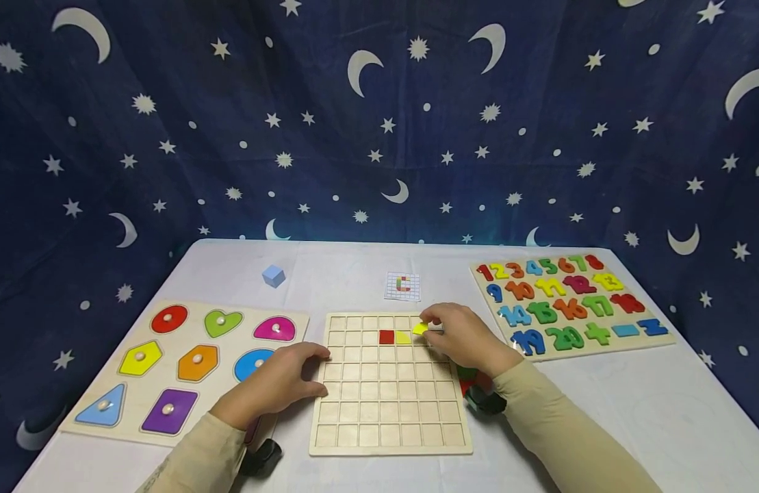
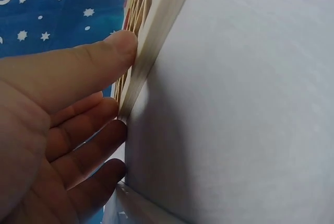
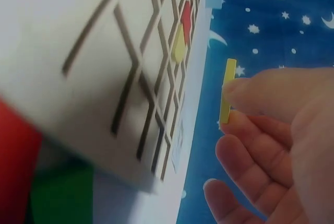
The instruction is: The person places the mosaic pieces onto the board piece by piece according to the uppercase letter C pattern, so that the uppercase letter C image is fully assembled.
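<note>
A wooden grid board (image 1: pixel 379 414) lies on the white table, with a red square tile (image 1: pixel 387 337) and a yellow square tile (image 1: pixel 403 337) side by side in its second row. Over the board's upper right, my right hand (image 1: pixel 468 339) pinches another yellow tile (image 1: pixel 420 329) between thumb and finger. The right wrist view shows that tile (image 3: pixel 227 91) edge-on, apart from the board. My left hand (image 1: pixel 274 383) touches the board's left edge with thumb and fingertips, fingers loosely bent. Behind the board lies a small pattern card (image 1: pixel 410 290) with a coloured figure on a grid.
A knobbed shape puzzle (image 1: pixel 225 363) lies on the left, partly under my left forearm. A number puzzle (image 1: pixel 564 298) is at the right. A blue cube (image 1: pixel 273 276) stands at the back left. Red and green pieces (image 3: pixel 62 192) lie beside the board, mostly hidden by my right wrist.
</note>
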{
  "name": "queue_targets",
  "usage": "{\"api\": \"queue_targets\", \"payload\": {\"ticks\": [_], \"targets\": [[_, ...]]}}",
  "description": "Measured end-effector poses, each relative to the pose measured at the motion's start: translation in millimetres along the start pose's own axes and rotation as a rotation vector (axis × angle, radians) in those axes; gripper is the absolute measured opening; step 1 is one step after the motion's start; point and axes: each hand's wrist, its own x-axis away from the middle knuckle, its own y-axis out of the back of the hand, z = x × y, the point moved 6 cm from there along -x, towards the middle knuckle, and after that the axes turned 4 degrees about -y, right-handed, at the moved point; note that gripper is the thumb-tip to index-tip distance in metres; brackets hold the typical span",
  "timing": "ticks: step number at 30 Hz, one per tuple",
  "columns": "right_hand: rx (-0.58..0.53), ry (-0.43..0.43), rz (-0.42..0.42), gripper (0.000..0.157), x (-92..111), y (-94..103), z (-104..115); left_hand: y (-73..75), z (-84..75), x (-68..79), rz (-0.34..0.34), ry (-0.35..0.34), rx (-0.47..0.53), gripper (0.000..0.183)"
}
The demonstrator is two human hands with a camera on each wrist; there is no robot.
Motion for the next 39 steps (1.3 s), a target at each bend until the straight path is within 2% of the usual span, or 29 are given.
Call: {"api": "queue_targets", "payload": {"ticks": [11, 19, 29, 35, 39], "targets": [[-0.007, 0.065, -0.005, 0.023, -9, -6.0, 21, 1.1, 1.8, -0.2, -0.001, 0.014, 0.01, 0.049], [-0.05, 0.078, 0.038, 0.022, -19, -16.3, 36, 0.3, 2.2, -0.1, -0.002, 0.023, 0.01, 0.049], [-0.068, 0.146, 0.067, 0.022, -27, -26.3, 54, -0.6, 2.5, 0.0, -0.004, 0.015, 0.015, 0.049], [-0.054, 0.156, 0.081, 0.021, -33, -34.0, 58, -1.5, 1.5, -0.6, -0.004, 0.009, 0.009, 0.049], [-0.061, 0.163, 0.09, 0.022, -35, -38.7, 59, -2.4, 0.9, -1.2, -0.005, 0.029, 0.019, 0.048]]}}
